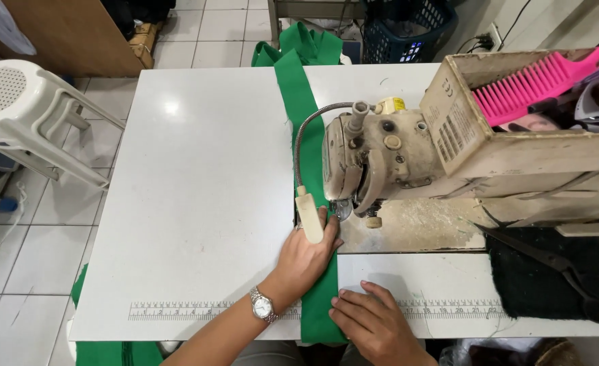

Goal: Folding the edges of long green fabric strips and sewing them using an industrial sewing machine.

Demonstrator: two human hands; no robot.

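Green fabric strip [298, 102] runs the length of the white table [197, 203], its long axis going from the top centre of the frame down to the bottom centre, leaning only slightly right as it comes nearer. Its far end spills over the back edge of the table in loose folds; its near end hangs off the front edge between the two arms.

Seen from the head camera, the left hand [306, 257] lies flat on the strip just below the needle area of the sewing machine [381, 163], fingers spread and pressing the cloth down, not closed on it. A wristwatch [263, 307] sits on that wrist. The right hand [374, 322] rests low in the frame, just right of the strip, its fingertips touching the cloth's right edge where it meets the table front. The two hands are near each other but apart.

A small lamp on a bendy neck [309, 215] hangs over the left hand's fingers. A printed ruler [191, 310] runs along the table's front edge. At right, a box [516, 146] atop the machine holds a pink comb [536, 85], and dark scissors [557, 261] lie on a black mat. A white plastic stool [28, 108] stands on the tiled floor at upper left; a blue basket [408, 30] sits behind the table.
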